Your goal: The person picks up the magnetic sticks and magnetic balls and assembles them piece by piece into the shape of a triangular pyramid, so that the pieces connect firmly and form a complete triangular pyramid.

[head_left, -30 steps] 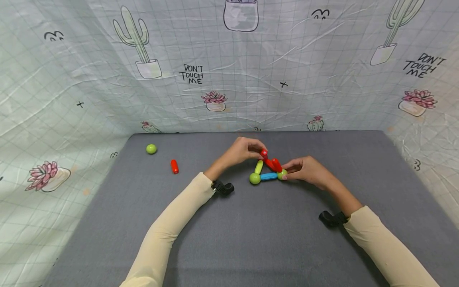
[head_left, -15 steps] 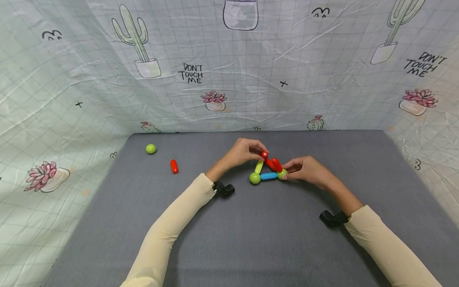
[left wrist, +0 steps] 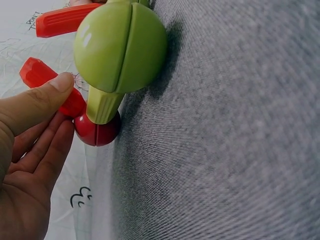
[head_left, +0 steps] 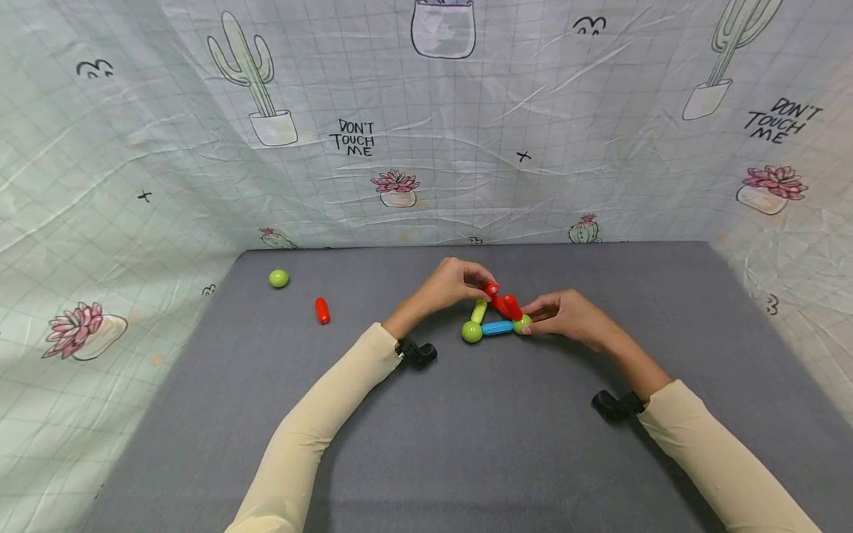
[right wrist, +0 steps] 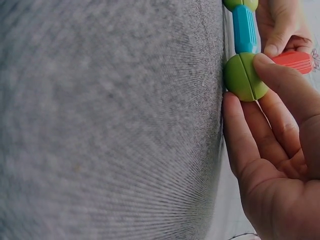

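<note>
Ball-and-rod building toy pieces lie joined on the table. A front-left green ball (head_left: 472, 332) links by a blue rod (head_left: 497, 328) to a right green ball (right wrist: 240, 79). A yellow-green rod (left wrist: 103, 107) runs from the front-left ball to a red ball (left wrist: 97, 132) at the back. My left hand (head_left: 448, 285) pinches a red rod (left wrist: 37, 72) that rises tilted from the red ball, thumb against its side. My right hand (head_left: 574, 320) holds the right green ball between thumb and fingers. Another red rod (head_left: 512, 306) stands tilted up by that ball.
On the grey table (head_left: 426, 444), a loose red rod (head_left: 323, 311) and a loose green ball (head_left: 278, 278) lie to the far left. A printed cloth (head_left: 426, 111) hangs behind the table and along its sides.
Both hands keep their holds, and the joined pieces stay in place. Only a slight shift of the whole head view shows.
</note>
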Tool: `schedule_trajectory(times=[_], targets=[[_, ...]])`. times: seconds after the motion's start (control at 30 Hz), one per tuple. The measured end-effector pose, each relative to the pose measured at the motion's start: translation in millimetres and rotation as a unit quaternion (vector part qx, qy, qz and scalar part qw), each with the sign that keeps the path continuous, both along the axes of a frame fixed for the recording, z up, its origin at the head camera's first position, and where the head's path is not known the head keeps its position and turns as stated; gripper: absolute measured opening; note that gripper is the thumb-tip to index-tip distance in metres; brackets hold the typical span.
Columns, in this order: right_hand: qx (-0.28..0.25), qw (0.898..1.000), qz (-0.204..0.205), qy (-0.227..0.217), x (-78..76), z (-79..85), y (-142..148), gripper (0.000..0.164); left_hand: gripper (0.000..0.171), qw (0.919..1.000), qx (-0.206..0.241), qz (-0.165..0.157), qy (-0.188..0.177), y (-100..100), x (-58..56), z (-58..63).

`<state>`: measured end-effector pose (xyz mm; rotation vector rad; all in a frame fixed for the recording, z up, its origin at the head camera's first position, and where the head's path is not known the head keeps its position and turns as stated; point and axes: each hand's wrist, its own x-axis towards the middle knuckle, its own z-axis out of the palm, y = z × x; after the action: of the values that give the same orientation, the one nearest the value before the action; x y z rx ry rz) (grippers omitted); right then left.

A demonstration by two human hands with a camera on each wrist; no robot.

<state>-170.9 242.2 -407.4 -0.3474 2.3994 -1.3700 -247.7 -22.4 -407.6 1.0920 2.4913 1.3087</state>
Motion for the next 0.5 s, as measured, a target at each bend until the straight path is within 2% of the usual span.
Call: schedule_trajectory(times=[0.5], targets=[[0.02, 0.999, 0.012, 0.025, -2.4, -0.7, -0.5, 0.038, 0.021, 0.9999, -0.005, 0.008, -0.011, 0.0, -1.6, -1.7]])
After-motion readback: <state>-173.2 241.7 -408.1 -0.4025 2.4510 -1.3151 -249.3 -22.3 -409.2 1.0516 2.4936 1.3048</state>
